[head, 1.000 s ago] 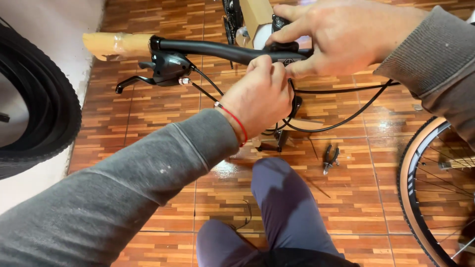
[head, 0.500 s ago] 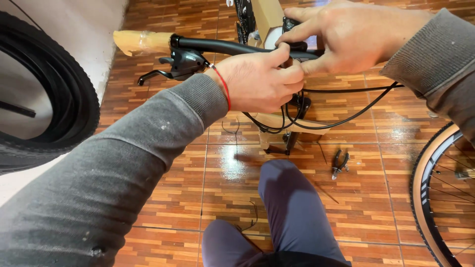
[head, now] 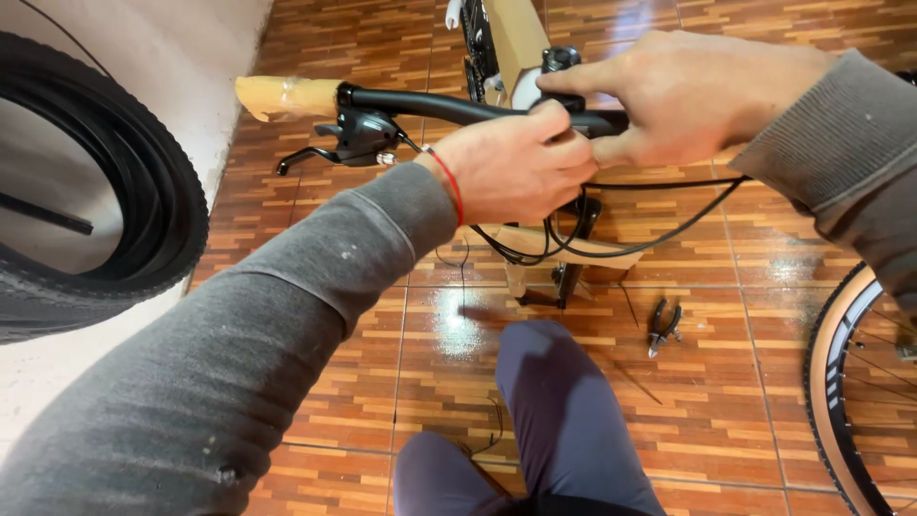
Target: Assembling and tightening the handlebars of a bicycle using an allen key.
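Handlebar centre and stem clamp hidden behind both hands. Left hand grip closed around black handlebar, just right of shifter. Right hand grip pinched on bar near stem. Pliers on floor.

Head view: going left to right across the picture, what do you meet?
Black knobbly tyre → paper-wrapped handlebar end → brake lever and shifter → left hand on the black handlebar → right hand → pliers on the tiled floor → tan-walled wheel.
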